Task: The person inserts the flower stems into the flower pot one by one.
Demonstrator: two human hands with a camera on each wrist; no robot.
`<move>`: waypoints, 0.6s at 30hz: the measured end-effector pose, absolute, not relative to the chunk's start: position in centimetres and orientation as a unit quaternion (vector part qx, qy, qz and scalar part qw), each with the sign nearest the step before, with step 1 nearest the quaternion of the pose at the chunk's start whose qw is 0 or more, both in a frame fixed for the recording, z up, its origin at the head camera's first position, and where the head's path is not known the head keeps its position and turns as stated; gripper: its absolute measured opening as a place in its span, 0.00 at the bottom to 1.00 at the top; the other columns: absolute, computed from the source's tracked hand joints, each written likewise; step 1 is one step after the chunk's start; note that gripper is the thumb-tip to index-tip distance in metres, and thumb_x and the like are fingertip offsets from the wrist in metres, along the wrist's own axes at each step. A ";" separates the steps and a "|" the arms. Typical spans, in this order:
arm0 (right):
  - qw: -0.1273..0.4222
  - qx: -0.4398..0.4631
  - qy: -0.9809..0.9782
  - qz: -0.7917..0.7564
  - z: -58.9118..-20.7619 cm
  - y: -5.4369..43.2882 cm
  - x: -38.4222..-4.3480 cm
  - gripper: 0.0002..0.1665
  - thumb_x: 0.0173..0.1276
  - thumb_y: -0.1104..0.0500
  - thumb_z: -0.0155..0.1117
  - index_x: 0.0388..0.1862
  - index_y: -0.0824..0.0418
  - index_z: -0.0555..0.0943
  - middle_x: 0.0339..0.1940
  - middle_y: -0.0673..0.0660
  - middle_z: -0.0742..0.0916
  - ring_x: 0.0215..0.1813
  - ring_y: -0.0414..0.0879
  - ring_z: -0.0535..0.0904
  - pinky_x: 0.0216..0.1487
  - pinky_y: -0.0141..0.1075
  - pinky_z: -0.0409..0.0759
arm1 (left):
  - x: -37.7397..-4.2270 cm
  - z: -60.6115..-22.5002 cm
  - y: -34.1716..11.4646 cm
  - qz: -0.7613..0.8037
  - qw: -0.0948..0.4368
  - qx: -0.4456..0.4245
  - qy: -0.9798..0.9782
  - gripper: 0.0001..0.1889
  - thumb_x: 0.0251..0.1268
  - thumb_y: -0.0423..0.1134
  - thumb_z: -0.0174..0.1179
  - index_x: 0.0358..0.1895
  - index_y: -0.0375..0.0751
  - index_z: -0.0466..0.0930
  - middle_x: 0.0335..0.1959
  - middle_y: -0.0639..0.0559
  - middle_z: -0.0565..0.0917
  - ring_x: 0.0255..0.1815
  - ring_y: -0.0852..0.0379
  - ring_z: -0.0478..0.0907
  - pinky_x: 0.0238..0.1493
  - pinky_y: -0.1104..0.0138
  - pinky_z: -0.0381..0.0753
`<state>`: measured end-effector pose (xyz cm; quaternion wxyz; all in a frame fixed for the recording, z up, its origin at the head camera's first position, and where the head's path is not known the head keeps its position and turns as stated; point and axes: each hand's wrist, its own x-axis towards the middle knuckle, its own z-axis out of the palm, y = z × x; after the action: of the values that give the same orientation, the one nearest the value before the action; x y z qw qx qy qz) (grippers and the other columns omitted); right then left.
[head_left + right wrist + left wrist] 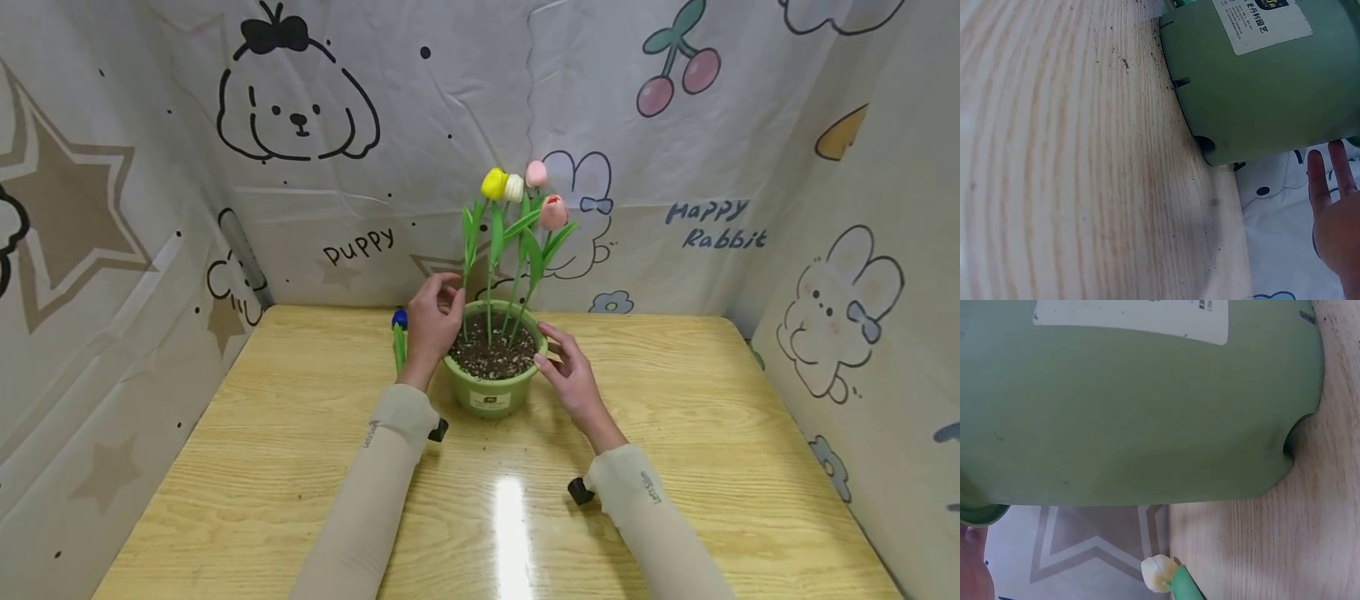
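A green pot [491, 398] of dark soil stands on the table, with several tulips upright in it. Their heads are a yellow tulip [493, 183], a white tulip [513, 188] and two pink ones. At the pot's left side, above the rim, my left hand [435, 317] pinches the leftmost green stem [466, 287] between thumb and fingers. My right hand [572, 375] rests its fingertips on the right rim, its fingers [1319, 181] extended in the right wrist view. Soil [491, 358] surrounds the stem bases.
A blue flower [400, 319] with green leaves lies left of my left hand. In the left wrist view, a cream tulip [1159, 573] shows beyond the pot. Printed cloth walls [450, 100] enclose the wooden table [300, 467] at the back and sides.
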<state>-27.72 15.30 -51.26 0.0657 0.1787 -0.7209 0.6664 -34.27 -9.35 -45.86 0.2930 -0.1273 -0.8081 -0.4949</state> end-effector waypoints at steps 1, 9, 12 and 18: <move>0.066 0.180 -0.721 0.666 -51.3 15.3 -27.7 0.33 0.79 0.66 0.59 0.80 0.62 0.65 0.80 0.63 0.67 0.74 0.67 0.68 0.64 0.26 0.77 | -34.2 -45.8 -9.3 -0.496 0.295 -0.126 -0.807 0.11 0.76 0.38 0.61 0.55 0.38 0.82 0.37 0.45 0.85 0.38 0.51 0.85 0.37 0.61 0.89; 0.065 0.182 -0.728 0.658 -51.4 15.3 -27.8 0.33 0.79 0.66 0.59 0.80 0.60 0.65 0.80 0.62 0.67 0.74 0.66 0.69 0.64 0.25 0.76 | -33.9 -45.5 -10.2 -0.500 0.316 -0.124 -0.797 0.11 0.73 0.35 0.63 0.54 0.37 0.83 0.37 0.43 0.86 0.38 0.48 0.85 0.35 0.58 0.89; 0.063 0.184 -0.727 0.658 -51.4 15.3 -27.7 0.33 0.79 0.65 0.59 0.80 0.60 0.65 0.80 0.62 0.67 0.74 0.66 0.68 0.64 0.25 0.76 | -33.6 -45.3 -10.9 -0.501 0.317 -0.112 -0.798 0.11 0.72 0.36 0.63 0.54 0.38 0.84 0.37 0.44 0.87 0.38 0.48 0.86 0.35 0.57 0.89; 0.069 0.180 -0.730 0.655 -51.4 15.4 -27.8 0.32 0.79 0.64 0.59 0.80 0.59 0.66 0.80 0.61 0.68 0.74 0.63 0.69 0.64 0.25 0.77 | -33.3 -45.3 -12.5 -0.491 0.311 -0.098 -0.808 0.12 0.72 0.37 0.63 0.54 0.38 0.84 0.39 0.44 0.87 0.40 0.47 0.86 0.37 0.55 0.88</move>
<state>-27.79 15.39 -51.43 0.0694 0.1798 -0.7303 0.6554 -33.26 -12.54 -45.31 0.3106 -0.0983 -0.8076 -0.4915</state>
